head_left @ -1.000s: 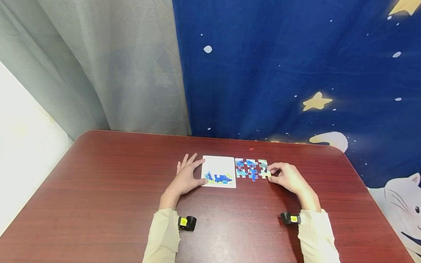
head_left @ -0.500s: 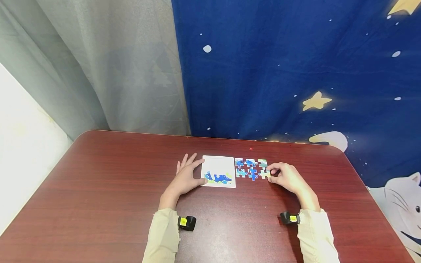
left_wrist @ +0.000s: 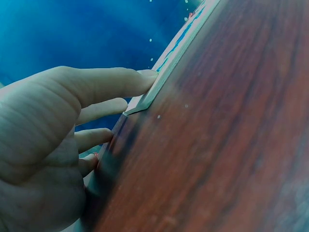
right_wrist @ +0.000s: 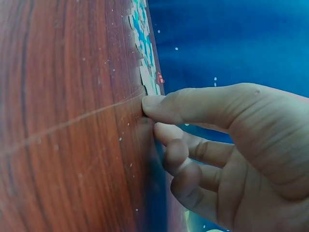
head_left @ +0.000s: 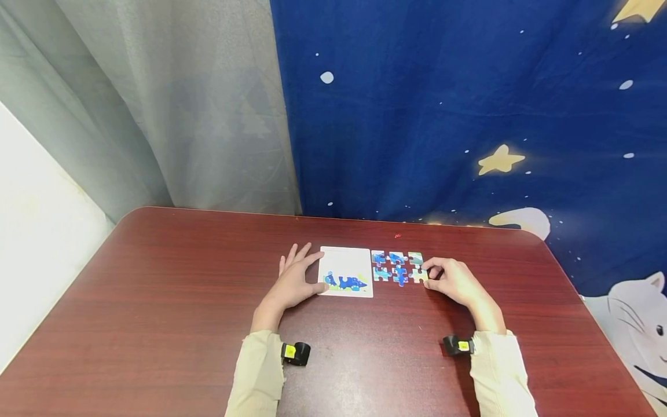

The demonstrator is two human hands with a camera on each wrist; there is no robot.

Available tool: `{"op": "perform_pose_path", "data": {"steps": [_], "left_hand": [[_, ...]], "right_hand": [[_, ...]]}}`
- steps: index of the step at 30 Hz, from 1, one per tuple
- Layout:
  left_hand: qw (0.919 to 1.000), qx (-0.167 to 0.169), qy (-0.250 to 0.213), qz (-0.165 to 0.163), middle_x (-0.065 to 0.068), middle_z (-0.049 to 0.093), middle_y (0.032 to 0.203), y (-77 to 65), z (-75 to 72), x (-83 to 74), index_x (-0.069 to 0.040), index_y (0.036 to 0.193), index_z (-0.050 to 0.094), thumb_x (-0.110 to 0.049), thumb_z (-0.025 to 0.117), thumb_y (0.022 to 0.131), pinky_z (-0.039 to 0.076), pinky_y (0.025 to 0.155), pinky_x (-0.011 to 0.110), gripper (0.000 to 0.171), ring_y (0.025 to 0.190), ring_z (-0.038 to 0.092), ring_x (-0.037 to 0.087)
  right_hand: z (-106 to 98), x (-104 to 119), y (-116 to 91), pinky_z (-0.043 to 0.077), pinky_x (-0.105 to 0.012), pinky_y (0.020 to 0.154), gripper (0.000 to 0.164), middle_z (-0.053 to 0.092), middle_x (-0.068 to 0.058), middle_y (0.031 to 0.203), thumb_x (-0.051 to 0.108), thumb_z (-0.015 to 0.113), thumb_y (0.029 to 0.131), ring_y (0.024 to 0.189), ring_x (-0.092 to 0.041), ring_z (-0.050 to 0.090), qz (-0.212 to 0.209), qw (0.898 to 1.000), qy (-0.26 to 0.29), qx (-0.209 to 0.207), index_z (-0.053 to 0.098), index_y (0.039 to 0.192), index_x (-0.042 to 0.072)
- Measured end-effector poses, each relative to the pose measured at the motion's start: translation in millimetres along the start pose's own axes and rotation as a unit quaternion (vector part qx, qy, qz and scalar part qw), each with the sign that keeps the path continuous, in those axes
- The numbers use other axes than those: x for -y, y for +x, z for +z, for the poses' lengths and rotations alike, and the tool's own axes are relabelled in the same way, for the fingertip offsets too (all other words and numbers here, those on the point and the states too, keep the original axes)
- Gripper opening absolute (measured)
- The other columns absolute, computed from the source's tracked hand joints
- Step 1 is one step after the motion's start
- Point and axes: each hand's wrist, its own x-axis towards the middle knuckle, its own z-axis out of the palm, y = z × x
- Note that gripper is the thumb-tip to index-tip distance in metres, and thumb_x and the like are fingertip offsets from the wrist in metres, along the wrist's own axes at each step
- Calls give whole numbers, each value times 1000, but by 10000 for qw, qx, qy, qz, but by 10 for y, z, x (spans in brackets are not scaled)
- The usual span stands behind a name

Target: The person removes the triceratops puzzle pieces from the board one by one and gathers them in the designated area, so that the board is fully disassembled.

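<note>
A white puzzle board (head_left: 345, 258) lies flat near the middle of the table, with blue pieces or print along its lower part. My left hand (head_left: 293, 284) rests at its left side: thumb on the lower left corner, index finger at the upper left, other fingers spread. Right of the board, several loose puzzle pieces (head_left: 400, 274) lie in two rows. The lower right one, a pale yellow-green puzzle piece (head_left: 419, 276), is held at its right edge by thumb and index of my right hand (head_left: 458, 281). In the right wrist view the thumb touches the piece's edge (right_wrist: 146, 79).
The reddish-brown table (head_left: 172, 301) stretches around both arms. A small red bit (head_left: 398, 236) lies behind the pieces. Grey (head_left: 208, 116) and blue star-print curtains (head_left: 391, 116) hang behind the far edge. Black wrist cameras (head_left: 298, 354) sit on both wrists.
</note>
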Motion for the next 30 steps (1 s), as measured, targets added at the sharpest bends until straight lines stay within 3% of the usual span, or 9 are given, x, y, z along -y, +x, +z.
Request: {"op": "perform_pose_path", "data": {"steps": [9,18,30], "left_hand": [[10000,-1,-38,38,17,22,151,3,1,16,-10,136,48,-19,76,72,-7,106,56,70,140,0,34],[10000,-10,-15,19,16,22,151,1,-6,6,-10,136,48,-19,76,72,-6,106,56,70,140,1,34],[10000,-23,-32,46,16,23,150,9,7,31,-11,136,49,-20,76,72,-6,106,56,70,140,1,34]], "right_hand": [[8,18,3,39,-29,53,27,56,-1,76,7,73,75,55,-14,46,55,10000,35,35,65,102,4],[8,9,7,40,-31,59,29,56,1,74,7,73,74,58,-13,48,17,10000,-64,-32,65,101,3],[-37,116,-9,39,-26,55,23,56,3,68,5,71,74,54,-13,48,-244,9993,-6,-268,65,96,2]]}}
